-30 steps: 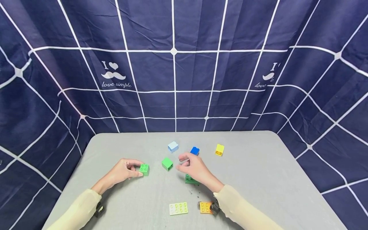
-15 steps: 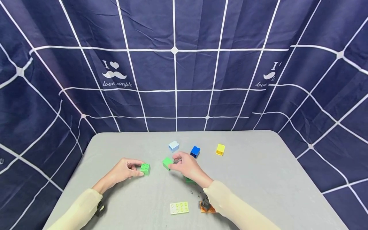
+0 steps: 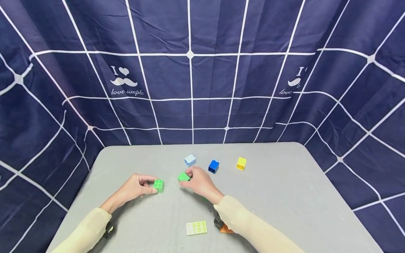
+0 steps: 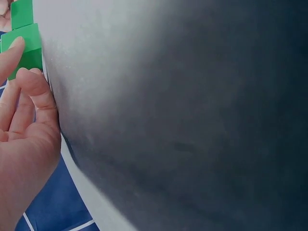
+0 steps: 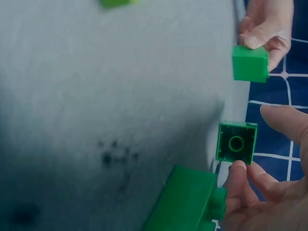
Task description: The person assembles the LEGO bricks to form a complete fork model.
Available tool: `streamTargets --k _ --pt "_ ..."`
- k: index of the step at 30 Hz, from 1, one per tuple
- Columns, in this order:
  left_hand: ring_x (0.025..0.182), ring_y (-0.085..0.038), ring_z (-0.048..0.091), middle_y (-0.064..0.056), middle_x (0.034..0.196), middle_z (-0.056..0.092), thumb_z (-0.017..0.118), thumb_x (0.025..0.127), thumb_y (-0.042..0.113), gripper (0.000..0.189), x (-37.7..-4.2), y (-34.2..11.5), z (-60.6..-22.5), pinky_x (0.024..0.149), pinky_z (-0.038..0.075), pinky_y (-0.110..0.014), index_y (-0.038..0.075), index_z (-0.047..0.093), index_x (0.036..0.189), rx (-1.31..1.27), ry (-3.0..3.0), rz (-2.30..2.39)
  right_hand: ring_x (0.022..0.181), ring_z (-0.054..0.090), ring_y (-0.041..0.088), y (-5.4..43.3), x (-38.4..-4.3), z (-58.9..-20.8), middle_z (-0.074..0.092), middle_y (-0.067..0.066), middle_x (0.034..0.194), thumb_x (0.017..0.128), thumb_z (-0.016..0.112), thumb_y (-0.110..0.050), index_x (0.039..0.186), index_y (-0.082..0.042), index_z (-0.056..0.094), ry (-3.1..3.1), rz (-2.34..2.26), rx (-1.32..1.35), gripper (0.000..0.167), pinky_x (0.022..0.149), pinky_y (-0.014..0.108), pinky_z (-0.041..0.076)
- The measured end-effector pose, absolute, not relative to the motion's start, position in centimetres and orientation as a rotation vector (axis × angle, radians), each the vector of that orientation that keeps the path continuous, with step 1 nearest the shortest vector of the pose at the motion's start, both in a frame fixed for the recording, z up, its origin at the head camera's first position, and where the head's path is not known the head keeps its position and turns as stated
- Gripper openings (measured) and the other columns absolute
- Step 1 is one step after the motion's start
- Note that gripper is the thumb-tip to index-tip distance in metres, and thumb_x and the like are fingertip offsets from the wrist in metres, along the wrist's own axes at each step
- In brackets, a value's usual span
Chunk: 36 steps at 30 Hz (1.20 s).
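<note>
We noted the left hand (image 3: 136, 185) with its thumb and fingers pinching a studded green block (image 3: 159, 186), studs upward. The right hand (image 3: 203, 182) was at a second green block (image 3: 182, 177), which lay between thumb and fingers. In the right wrist view its hollow underside faced the camera, fingertips met its lower edge and the thumb tip showed just clear of it; in the head view the thumb overlapped it. We could not tell whether the right fingers held it firmly. The two blocks were apart, each on the inner side of its hand.

Beneath the right hand and wrist, and mostly hidden in the head view, we recorded a dark green block (image 5: 183, 199), near the right fingers. Just beyond those fingers lay a light blue block (image 3: 190, 160); beyond and to their right, a dark blue block (image 3: 213, 166), then, farther right, a yellow block (image 3: 241, 163). On the near side of the fingers, well apart, we saw a pale yellow-green block (image 3: 196, 228), and to its right an orange block (image 3: 226, 229), partly covered by the right sleeve (image 3: 250, 225). All shared one grey surface (image 3: 272, 182), with a blue gridded curtain (image 3: 215, 77) behind, past both hands.
</note>
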<state>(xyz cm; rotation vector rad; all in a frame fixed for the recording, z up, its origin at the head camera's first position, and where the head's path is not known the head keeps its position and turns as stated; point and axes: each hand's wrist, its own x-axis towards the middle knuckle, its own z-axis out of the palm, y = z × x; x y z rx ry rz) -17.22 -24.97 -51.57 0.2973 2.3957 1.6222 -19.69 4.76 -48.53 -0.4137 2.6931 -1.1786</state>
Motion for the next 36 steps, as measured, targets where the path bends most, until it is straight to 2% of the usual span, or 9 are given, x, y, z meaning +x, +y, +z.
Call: streamTargets --k 4,8,15,21,28,32,36 --pt "0.063 -0.008 0.053 -0.001 0.075 0.064 0.091 0.086 0.005 0.043 -17.35 -24.89 -51.42 0.053 0.045 -0.021 -0.007 0.077 0.125 0.303 2.395 1.613 0.091 0.058 0.018 4.57 -20.07 -48.77 0.066 0.001 0.105 0.088 0.09 -0.031 0.115 -0.007 0.071 2.715 -1.127 -0.418 0.042 0.084 0.039 0.051" --pt "0.062 -0.009 0.052 -0.001 0.076 0.063 0.091 0.087 0.007 0.044 -17.48 -24.83 -51.27 0.052 0.044 -0.022 -0.006 0.076 0.126 0.319 2.39 1.611 0.086 0.058 0.017 4.5 -20.31 -48.8 0.068 0.001 0.101 0.086 0.089 -0.024 0.113 -0.005 0.072 2.702 -1.127 -0.411 0.037 0.078 0.037 0.051" --pt "0.061 -0.008 0.052 -0.004 0.074 0.064 0.091 0.087 0.006 0.044 -17.46 -25.19 -51.61 0.052 0.045 -0.022 -0.006 0.076 0.126 0.331 2.391 1.606 0.077 0.059 0.016 4.21 -20.52 -48.64 0.07 0.003 0.105 0.086 0.084 -0.021 0.112 -0.007 0.073 2.684 -1.113 -0.363 0.032 0.073 0.035 0.051" --pt "0.061 -0.008 0.053 -0.004 0.074 0.064 0.091 0.087 0.006 0.043 -17.37 -25.32 -51.48 0.052 0.045 -0.022 -0.007 0.076 0.126 0.322 2.396 1.601 0.082 0.062 0.017 3.99 -20.5 -48.29 0.071 0.005 0.111 0.087 0.084 -0.022 0.114 -0.006 0.072 2.654 -1.141 -0.33 0.034 0.082 0.041 0.055" --pt "0.061 -0.009 0.053 -0.003 0.073 0.062 0.091 0.087 0.007 0.044 -17.25 -25.06 -51.2 0.053 0.043 -0.022 -0.005 0.077 0.126 0.306 2.381 1.619 0.092 0.065 0.019 4.53 -20.42 -48.16 0.07 0.005 0.111 0.088 0.083 -0.019 0.118 -0.005 0.071 2.58 -1.218 -0.33 0.035 0.082 0.041 0.057" --pt "0.062 -0.01 0.055 -0.002 0.073 0.064 0.09 0.088 0.007 0.043 -17.25 -25.14 -51.34 0.055 0.046 -0.023 -0.006 0.076 0.126 0.317 2.382 1.611 0.087 0.067 0.019 4.71 -20.33 -48.13 0.071 0.004 0.105 0.089 0.083 -0.015 0.119 -0.004 0.071 2.549 -1.257 -0.346 0.034 0.078 0.039 0.057" --pt "0.062 -0.011 0.057 -0.003 0.074 0.065 0.09 0.088 0.006 0.043 -17.36 -25.28 -51.47 0.056 0.048 -0.024 -0.007 0.076 0.126 0.33 2.385 1.598 0.088 0.065 0.017 4.7 -20.22 -48.05 0.072 0.002 0.103 0.088 0.084 -0.013 0.119 -0.004 0.072 2.541 -1.291 -0.358 0.034 0.078 0.038 0.056"
